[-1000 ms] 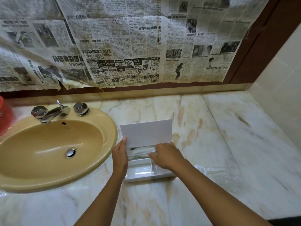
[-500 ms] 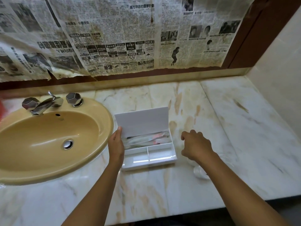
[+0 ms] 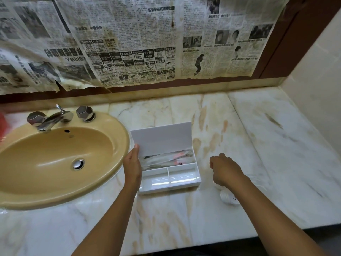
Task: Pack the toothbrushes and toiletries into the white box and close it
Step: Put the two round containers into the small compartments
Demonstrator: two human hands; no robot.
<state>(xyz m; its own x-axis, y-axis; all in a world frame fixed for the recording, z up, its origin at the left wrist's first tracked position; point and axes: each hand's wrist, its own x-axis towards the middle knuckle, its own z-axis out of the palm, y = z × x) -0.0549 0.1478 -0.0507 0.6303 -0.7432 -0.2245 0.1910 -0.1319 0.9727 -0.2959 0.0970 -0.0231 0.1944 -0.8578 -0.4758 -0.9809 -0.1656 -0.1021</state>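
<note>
White box [image 3: 170,179] steadied by left hand [image 3: 132,164]; right hand [image 3: 224,169] curled

Bare marble counter [image 3: 258,126] lies right of the white box [image 3: 171,183]; sink [image 3: 55,154] crowds its left.

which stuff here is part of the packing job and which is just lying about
Part of the job:
- open white plastic box
- clear-wrapped toothbrushes in its rear compartment
- small white wrapped toiletry under the right hand
- left hand touching the box

Lying about:
- tan oval sink
- chrome tap
- newspaper sheets
</note>
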